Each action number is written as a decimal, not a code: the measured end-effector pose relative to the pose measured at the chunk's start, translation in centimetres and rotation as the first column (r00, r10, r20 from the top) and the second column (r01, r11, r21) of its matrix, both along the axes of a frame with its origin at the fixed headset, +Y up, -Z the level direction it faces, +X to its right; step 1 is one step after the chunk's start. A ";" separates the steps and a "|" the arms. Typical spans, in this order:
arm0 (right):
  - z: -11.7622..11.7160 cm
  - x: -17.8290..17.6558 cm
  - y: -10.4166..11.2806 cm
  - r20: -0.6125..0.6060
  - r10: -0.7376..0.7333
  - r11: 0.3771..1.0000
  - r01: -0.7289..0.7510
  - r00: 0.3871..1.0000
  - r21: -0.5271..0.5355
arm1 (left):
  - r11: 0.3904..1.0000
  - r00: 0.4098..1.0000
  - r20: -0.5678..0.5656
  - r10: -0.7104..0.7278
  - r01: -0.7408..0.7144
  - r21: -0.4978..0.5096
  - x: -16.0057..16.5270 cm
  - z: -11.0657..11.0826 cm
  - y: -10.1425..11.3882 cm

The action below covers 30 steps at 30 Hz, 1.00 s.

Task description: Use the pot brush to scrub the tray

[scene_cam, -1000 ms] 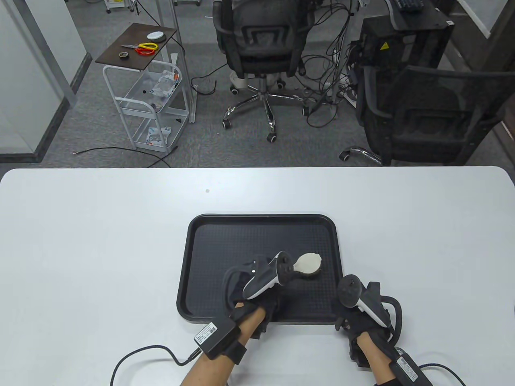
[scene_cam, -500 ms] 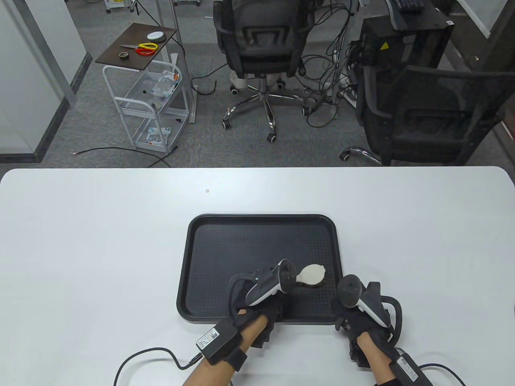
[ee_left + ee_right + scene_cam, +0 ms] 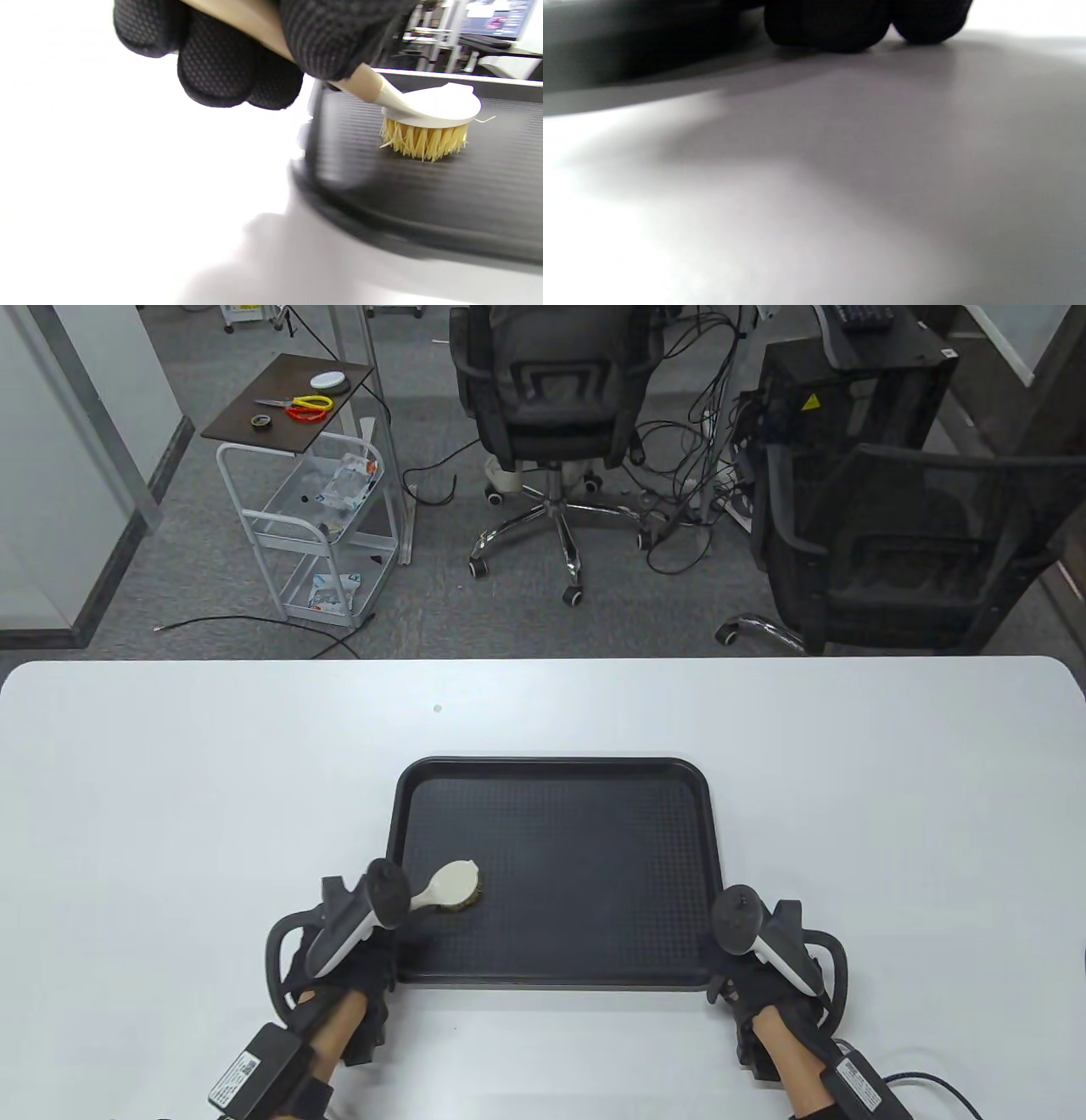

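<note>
Table view: black tray (image 3: 551, 768) on white worktop (image 3: 170, 814); pot brush (image 3: 454, 885) head in tray's near-left corner. Left hand (image 3: 339, 959) at near-left rim, right hand (image 3: 768, 976) at near-right corner.
Left wrist view: fingers (image 3: 216, 72) grip the brush handle, bristles on tray floor.
Right wrist view: fingers (image 3: 831, 25) on worktop by tray edge; cannot tell if open or closed.

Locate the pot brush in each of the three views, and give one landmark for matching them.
Table view: the cream-headed pot brush with yellow bristles sits lower left inside the black plastic tray.
Left wrist view: upper right, bristles down on the tray floor, its handle in the left hand's fingers.
Right wrist view: not in it.
Shared landmark: the tray's raised black rim.
</note>
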State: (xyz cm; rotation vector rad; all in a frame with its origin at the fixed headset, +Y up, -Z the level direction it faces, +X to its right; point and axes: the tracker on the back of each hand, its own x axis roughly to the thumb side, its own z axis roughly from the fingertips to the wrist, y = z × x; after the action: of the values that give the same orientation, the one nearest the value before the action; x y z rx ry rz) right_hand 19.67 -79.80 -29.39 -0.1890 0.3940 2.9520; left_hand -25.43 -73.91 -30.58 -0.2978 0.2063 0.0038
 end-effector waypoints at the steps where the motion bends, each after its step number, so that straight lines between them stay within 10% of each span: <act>1: 0.0 0.0 0.0 0.000 -0.004 1.000 0.004 1.000 0.001 | 1.000 1.000 -0.026 -0.009 0.009 -0.002 -1.2 0.1 0.1; 9: 0.0 -0.1 0.0 0.000 -0.003 1.000 0.003 1.000 0.000 | 0.999 0.999 0.025 -0.035 0.035 0.016 -0.5 -0.1 1.2; 30: 0.0 -0.2 0.0 -0.002 0.004 1.000 -0.004 1.000 0.000 | 0.997 0.865 0.498 0.060 -0.075 0.011 23.5 0.8 -0.5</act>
State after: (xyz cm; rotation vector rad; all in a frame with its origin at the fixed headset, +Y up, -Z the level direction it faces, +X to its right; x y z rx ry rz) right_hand 19.50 -79.83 -29.36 -0.1865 0.3941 2.9563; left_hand -1.93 -74.39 -29.74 -0.2668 -0.3204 -0.0009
